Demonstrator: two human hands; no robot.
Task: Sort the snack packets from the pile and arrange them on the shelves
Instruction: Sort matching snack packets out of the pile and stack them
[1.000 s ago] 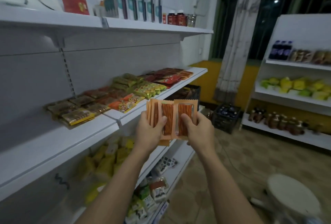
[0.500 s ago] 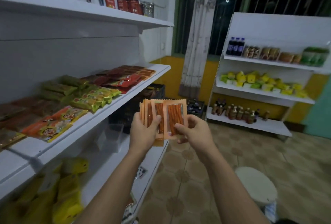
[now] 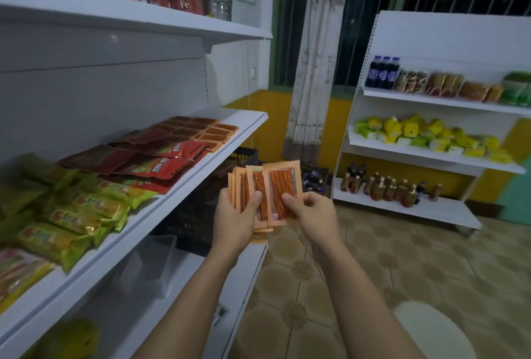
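Hands hold the same bunch as a moment ago, and the hold has not changed. The left hand (image 3: 234, 216) grips a spread-out bunch of flat orange plastic snack packets with long red sticks inside (image 3: 283, 183), its thumb pressed on the front of them. The right hand (image 3: 311, 212) pinches the bottom of the front packet between thumb and fingers. The bunch is up in the air, just beside the front of the white metal middle shelf (image 3: 247, 128), not on it yet.

What has changed is the place. The person has moved along the shelf and turned toward its far end. Now the flat brown-orange packets in neat rows (image 3: 201, 128) at that end are close to the hands. They look like the same kind as the bunch. The shiny red packets (image 3: 161, 163) and the yellow-green packets (image 3: 86, 209) lie further back along the shelf.

So the sorting of this bunch looks done, and the hands are near the right spot. I think the next job is to lay these packets down by the matching rows.
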